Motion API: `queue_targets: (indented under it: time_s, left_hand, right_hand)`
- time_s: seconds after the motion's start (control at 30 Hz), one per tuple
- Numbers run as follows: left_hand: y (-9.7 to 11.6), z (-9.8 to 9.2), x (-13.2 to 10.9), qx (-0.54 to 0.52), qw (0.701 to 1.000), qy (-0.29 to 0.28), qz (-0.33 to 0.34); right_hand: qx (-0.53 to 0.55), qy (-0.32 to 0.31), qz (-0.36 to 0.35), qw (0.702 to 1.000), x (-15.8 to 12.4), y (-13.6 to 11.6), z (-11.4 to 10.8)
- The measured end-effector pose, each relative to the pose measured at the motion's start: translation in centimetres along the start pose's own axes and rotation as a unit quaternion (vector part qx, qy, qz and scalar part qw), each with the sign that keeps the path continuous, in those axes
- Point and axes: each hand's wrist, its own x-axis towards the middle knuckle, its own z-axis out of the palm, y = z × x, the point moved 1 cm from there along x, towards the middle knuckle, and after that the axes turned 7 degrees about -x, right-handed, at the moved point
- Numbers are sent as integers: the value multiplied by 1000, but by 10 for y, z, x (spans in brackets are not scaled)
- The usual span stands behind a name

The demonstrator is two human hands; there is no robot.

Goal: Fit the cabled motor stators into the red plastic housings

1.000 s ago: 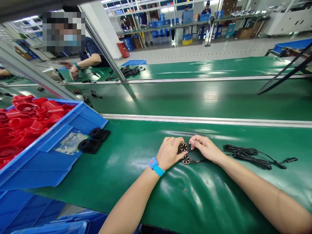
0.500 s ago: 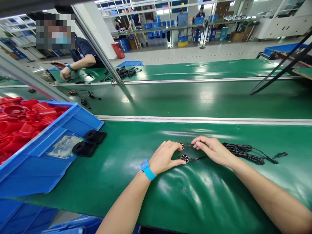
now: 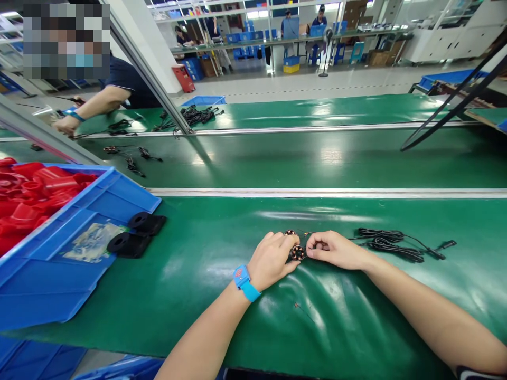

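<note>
My left hand [image 3: 272, 259], wearing a blue wrist strap [image 3: 246, 283], is closed with thumb and fingers on a small round motor stator [image 3: 297, 253] with copper windings. Just behind it, a second motor stator [image 3: 290, 233] lies beside the left fingertips, partly covered by them. My right hand [image 3: 336, 250] is closed in a pinch right of the nearer stator, at its thin lead wires; the fingertips hide most of what they grip. A bundled black cable [image 3: 390, 240] lies to the right of my right hand, with a connector [image 3: 449, 244] at its far end.
At left stands a blue bin [image 3: 91, 211] of red plastic parts [image 3: 43, 184], with black moulded parts [image 3: 132, 244] beside it. A wire scrap [image 3: 296, 305] lies on the green mat [image 3: 198, 316]. Across the white rail, a co-worker's hand [image 3: 68, 125] is near cables [image 3: 202, 116].
My right hand has moved left, close to the nearer stator. My left thumb and fingers have closed on that stator. The camera view has shifted slightly, and the co-worker's arm has moved left.
</note>
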Motion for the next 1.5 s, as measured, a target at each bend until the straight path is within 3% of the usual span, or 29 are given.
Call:
queue_targets:
  time_s: [0.17,0.3,0.53,1.03,1.37,1.5]
  left_hand:
    - [-1,1,0,-36,999,7,2]
    - [-1,2,-1,-50,999,9,11]
    - [-2,0,-1,-53,999,11,-1]
    - [-7,2,-2,-64,997,35,18]
    - [-9,0,1,-48,997,-58,11]
    - [-11,0,0,-61,996,-62,6]
  right_hand:
    - [175,9,54,983,5,-4,3]
    - [226,7,101,969,6,-2,4]
    - [223,-43,31,973,0,6,-7]
    - [199,-41,22,979,-1,10,-12]
    - [122,-14,-14,992,2,11,-9]
    - [99,15,-32,994,3,10,-3]
